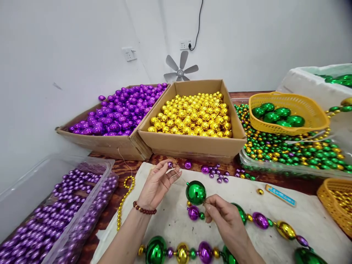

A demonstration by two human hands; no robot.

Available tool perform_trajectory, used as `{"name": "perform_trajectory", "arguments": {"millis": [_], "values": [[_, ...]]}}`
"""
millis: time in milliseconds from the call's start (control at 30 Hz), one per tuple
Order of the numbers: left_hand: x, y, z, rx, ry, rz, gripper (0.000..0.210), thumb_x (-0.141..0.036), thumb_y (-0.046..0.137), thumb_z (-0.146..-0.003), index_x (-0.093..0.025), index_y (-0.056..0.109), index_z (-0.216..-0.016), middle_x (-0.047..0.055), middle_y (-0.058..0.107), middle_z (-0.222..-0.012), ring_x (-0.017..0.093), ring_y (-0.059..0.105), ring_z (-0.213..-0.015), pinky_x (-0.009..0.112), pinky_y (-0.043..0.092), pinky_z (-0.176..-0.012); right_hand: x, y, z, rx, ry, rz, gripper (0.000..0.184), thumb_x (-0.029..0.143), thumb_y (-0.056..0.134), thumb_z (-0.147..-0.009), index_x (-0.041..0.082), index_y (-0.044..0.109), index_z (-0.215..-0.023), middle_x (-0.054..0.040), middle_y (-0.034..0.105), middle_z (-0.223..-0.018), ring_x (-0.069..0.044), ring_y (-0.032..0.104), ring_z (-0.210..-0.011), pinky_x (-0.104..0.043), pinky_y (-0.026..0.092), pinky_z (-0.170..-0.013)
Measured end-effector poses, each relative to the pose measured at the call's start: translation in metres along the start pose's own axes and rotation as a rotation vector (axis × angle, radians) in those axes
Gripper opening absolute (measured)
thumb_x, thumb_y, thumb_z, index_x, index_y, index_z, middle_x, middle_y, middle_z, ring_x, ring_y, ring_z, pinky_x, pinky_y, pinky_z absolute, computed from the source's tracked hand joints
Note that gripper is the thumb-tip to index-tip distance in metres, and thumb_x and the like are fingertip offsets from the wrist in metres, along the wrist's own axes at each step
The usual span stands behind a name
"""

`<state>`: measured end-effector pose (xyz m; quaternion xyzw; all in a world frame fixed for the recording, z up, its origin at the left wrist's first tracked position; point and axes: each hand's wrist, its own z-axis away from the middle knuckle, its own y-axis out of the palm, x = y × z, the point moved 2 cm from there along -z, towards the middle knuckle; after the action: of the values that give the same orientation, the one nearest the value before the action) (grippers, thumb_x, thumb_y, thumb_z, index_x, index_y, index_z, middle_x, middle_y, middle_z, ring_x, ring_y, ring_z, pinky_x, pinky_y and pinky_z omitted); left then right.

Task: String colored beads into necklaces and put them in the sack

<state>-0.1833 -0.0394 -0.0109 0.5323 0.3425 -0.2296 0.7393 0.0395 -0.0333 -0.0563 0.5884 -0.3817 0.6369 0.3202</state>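
"How do we handle this bit of threading well?"

"Our left hand (158, 182) pinches a small purple bead (170, 165) between thumb and forefinger, the other fingers loosely spread. We'd hold that bead lightly, hole in line with the thread (180, 175), so nothing kinks."

"And our right hand (227, 219)?"

"Thumb and forefinger are pressed together at the near right side of the large green bead (196, 192); we can't tell whether they pinch it or its cord. We'd brace there and draw the thread straight, without jerking."

"Where is that green one?"

"Over the cloth (178, 229) on the desk (158, 158), a little in from the cloth's far edge."

"How does it look?"

"Round, mirror-bright, metallic green, with a tiny green bead (187, 183) at its upper left. The purple one is far smaller and just as glossy."
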Motion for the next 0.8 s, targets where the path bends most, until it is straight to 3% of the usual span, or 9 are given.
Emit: {"name": "perform_trajectory", "arguments": {"millis": [267,467,633,800], "values": [[-0.002,0.003,0.001,0.014,0.012,-0.045,0.020,-0.022,0.063,-0.086,-0.017,0.064,-0.105,0.005,0.067,-0.092,0.018,0.065,-0.090,0.041,0.051,-0.091,-0.003,0.000,0.000,-0.002,0.058,-0.025,0.023,0.034,0.048,-0.092,0.018,0.057,-0.077,0.0009,0.057,-0.063,-0.014,0.058,-0.056,-0.023,0.047,-0.055],[-0.002,0.012,0.004,-0.004,0.057,-0.209,0.026,-0.022,0.065,-0.083,-0.018,0.064,-0.109,0.007,0.068,-0.095,0.020,0.065,-0.091,0.040,0.048,-0.091,-0.002,0.006,-0.008,0.027,0.090,-0.120,0.023,0.034,0.050,-0.093,0.018,0.058,-0.079,0.0014,0.058,-0.066,-0.012,0.058,-0.058,-0.022,0.045,-0.056],[0.011,0.018,0.010,0.041,0.005,-0.346,0.022,-0.026,0.064,-0.084,-0.016,0.068,-0.104,0.012,0.069,-0.104,0.023,0.063,-0.100,0.035,0.046,-0.090,-0.008,0.016,-0.019,0.012,0.132,-0.307,0.022,0.033,0.052,-0.092,0.016,0.058,-0.079,0.0011,0.061,-0.069,-0.009,0.058,-0.052,-0.019,0.039,-0.049],[0.030,0.021,0.009,0.022,-0.018,-0.284,0.028,-0.034,0.059,-0.087,-0.019,0.065,-0.111,0.012,0.066,-0.113,0.023,0.061,-0.100,0.030,0.048,-0.078,-0.024,0.018,-0.029,-0.005,0.207,-0.419,0.021,0.035,0.057,-0.086,0.015,0.058,-0.079,0.0002,0.064,-0.069,-0.007,0.057,-0.045,-0.016,0.030,-0.039]]}}
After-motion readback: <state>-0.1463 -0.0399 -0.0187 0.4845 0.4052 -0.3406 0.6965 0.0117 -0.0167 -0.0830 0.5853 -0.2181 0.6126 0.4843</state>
